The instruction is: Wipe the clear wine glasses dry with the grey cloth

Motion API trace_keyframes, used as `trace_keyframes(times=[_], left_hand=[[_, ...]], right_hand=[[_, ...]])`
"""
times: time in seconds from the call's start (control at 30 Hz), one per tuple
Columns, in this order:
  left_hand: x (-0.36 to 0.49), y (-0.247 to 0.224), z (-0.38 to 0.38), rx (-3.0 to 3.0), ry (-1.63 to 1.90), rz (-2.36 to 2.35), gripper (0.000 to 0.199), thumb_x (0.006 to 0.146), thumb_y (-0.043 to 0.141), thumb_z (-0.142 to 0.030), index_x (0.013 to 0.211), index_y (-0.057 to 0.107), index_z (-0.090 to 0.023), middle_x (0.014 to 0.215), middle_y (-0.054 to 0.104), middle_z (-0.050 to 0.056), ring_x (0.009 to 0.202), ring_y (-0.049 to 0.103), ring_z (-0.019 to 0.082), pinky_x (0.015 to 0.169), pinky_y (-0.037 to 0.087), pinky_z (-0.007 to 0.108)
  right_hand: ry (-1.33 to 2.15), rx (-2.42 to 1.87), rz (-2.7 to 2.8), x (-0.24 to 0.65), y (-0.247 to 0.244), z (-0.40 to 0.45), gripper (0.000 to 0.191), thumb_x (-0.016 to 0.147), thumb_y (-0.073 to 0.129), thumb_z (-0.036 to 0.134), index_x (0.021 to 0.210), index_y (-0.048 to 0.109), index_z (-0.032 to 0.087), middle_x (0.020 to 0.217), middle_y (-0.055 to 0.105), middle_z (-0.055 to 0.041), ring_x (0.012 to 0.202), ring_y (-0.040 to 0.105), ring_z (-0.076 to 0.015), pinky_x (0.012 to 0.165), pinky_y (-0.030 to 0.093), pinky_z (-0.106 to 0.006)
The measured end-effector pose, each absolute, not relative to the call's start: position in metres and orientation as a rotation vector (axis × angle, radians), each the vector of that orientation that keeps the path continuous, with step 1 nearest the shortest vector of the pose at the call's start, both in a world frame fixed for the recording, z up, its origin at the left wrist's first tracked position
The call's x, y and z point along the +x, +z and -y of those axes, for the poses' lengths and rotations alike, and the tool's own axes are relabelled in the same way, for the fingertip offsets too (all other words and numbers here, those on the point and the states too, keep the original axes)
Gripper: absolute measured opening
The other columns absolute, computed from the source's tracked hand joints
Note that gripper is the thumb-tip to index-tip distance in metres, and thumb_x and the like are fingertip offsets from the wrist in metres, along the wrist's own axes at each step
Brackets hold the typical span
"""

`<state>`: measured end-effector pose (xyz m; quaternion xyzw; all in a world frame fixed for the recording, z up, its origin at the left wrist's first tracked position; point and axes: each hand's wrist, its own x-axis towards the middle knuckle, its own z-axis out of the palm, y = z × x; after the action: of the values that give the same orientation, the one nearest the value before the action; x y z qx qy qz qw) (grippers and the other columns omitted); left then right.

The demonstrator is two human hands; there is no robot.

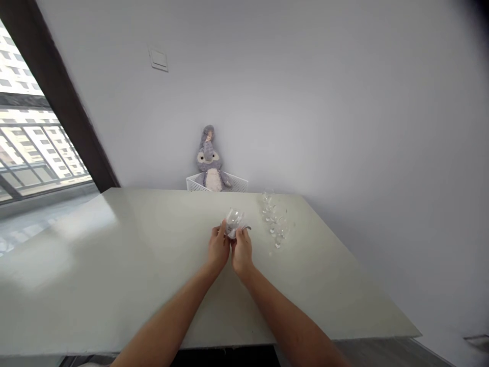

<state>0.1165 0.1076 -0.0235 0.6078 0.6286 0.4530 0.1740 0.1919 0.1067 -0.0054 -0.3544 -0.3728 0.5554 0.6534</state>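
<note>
Above the middle of the table, my left hand (218,247) grips the left side of a small clear drinking glass (235,218). My right hand (242,250) is closed at its lower right, with the thumb against it. The rim of the glass tilts up and away from me. A thin, curved greyish edge (247,228) sticks out beside my right fingers; whether it belongs to the glass or is a separate piece, I cannot tell. To the right, several more clear glasses (273,216) stand close together in a row running away from me.
The pale table (145,265) reaches to the wall at the back. Behind its far edge, a grey plush toy (212,165) sits in a white perforated basket (239,184). A light switch (158,59) is on the wall, and a window with railings (34,148) lies to the left.
</note>
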Motion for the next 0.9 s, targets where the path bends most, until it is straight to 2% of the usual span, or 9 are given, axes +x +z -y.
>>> trace_keyframes(times=[0.17, 0.3, 0.37, 0.47, 0.6, 0.67, 0.77, 0.83, 0.9], left_hand=[[0.125, -0.037, -0.113, 1.537, 1.393, -1.597, 0.051, 0.076, 0.043, -0.020, 0.127, 0.039, -0.024, 0.134, 0.030, 0.011, 0.118, 0.038, 0.023, 0.091, 0.037, 0.036], [0.121, -0.031, -0.115, 1.386, 1.312, -1.443, 0.053, 0.067, 0.057, -0.022, 0.119, 0.047, -0.023, 0.140, 0.023, 0.009, 0.118, 0.039, 0.024, 0.090, 0.039, 0.034], [0.112, -0.018, -0.114, 1.275, 1.282, -1.408, 0.049, 0.066, 0.060, -0.028, 0.114, 0.051, -0.021, 0.137, 0.030, 0.011, 0.110, 0.047, 0.025, 0.085, 0.042, 0.034], [0.095, 0.006, -0.110, 1.129, 1.251, -1.182, 0.054, 0.070, 0.058, -0.042, 0.116, 0.047, -0.017, 0.115, 0.054, 0.013, 0.097, 0.055, 0.023, 0.078, 0.045, 0.033], [0.081, 0.020, -0.107, 1.054, 1.154, -0.859, 0.054, 0.065, 0.063, -0.043, 0.109, 0.049, -0.014, 0.105, 0.059, 0.014, 0.090, 0.058, 0.021, 0.076, 0.045, 0.031], [0.084, 0.015, -0.107, 1.020, 1.220, -0.940, 0.053, 0.062, 0.066, -0.042, 0.105, 0.050, -0.015, 0.100, 0.061, 0.012, 0.084, 0.059, 0.019, 0.072, 0.045, 0.029], [0.097, 0.002, -0.110, 0.941, 1.352, -1.180, 0.045, 0.061, 0.064, -0.047, 0.092, 0.054, -0.015, 0.085, 0.062, 0.006, 0.074, 0.058, 0.015, 0.065, 0.044, 0.024], [0.105, -0.006, -0.112, 0.877, 1.409, -1.221, 0.040, 0.062, 0.061, -0.049, 0.081, 0.054, -0.014, 0.077, 0.061, 0.005, 0.072, 0.057, 0.014, 0.063, 0.043, 0.024], [0.108, -0.010, -0.115, 0.781, 1.449, -1.189, 0.037, 0.063, 0.061, -0.049, 0.075, 0.053, -0.015, 0.075, 0.060, 0.004, 0.071, 0.057, 0.014, 0.062, 0.044, 0.024]], right_hand=[[1.098, -0.978, 1.102, 0.195, -0.016, -0.110, 0.023, 0.075, 0.045, 0.035, 0.092, 0.045, 0.019, 0.090, 0.057, -0.0039, 0.084, 0.054, -0.0149, 0.074, 0.042, -0.027], [1.073, -1.191, 1.172, 0.215, -0.018, -0.122, 0.019, 0.069, 0.051, 0.031, 0.082, 0.046, 0.018, 0.073, 0.055, 0.0003, 0.067, 0.051, -0.0135, 0.063, 0.041, -0.025], [1.214, -1.154, 1.190, 0.224, -0.017, -0.124, 0.020, 0.067, 0.054, 0.032, 0.079, 0.048, 0.017, 0.067, 0.052, 0.0022, 0.060, 0.048, -0.0118, 0.056, 0.039, -0.023], [1.606, -0.922, 1.226, 0.229, -0.012, -0.119, 0.028, 0.064, 0.059, 0.039, 0.077, 0.051, 0.015, 0.062, 0.050, 0.0026, 0.052, 0.044, -0.0097, 0.050, 0.036, -0.022], [1.834, -0.756, 1.379, 0.228, -0.007, -0.113, 0.035, 0.067, 0.056, 0.047, 0.081, 0.053, 0.015, 0.066, 0.054, -0.0003, 0.054, 0.048, -0.0118, 0.053, 0.039, -0.025], [1.568, -0.949, 1.639, 0.227, -0.006, -0.113, 0.026, 0.073, 0.052, 0.040, 0.081, 0.054, 0.015, 0.067, 0.056, -0.0019, 0.057, 0.051, -0.0139, 0.057, 0.040, -0.028], [0.708, -1.346, 2.037, 0.223, -0.009, -0.109, 0.014, 0.078, 0.046, 0.021, 0.085, 0.055, 0.014, 0.079, 0.060, -0.0091, 0.069, 0.054, -0.0192, 0.067, 0.039, -0.035], [0.155, -1.443, 2.175, 0.219, -0.012, -0.103, 0.020, 0.080, 0.039, 0.012, 0.093, 0.056, 0.011, 0.087, 0.060, -0.0151, 0.075, 0.055, -0.0221, 0.073, 0.036, -0.041], [-0.190, -1.387, 2.262, 0.216, -0.013, -0.096, 0.028, 0.083, 0.033, 0.009, 0.101, 0.054, 0.010, 0.091, 0.058, -0.0180, 0.074, 0.055, -0.0225, 0.075, 0.034, -0.044]])
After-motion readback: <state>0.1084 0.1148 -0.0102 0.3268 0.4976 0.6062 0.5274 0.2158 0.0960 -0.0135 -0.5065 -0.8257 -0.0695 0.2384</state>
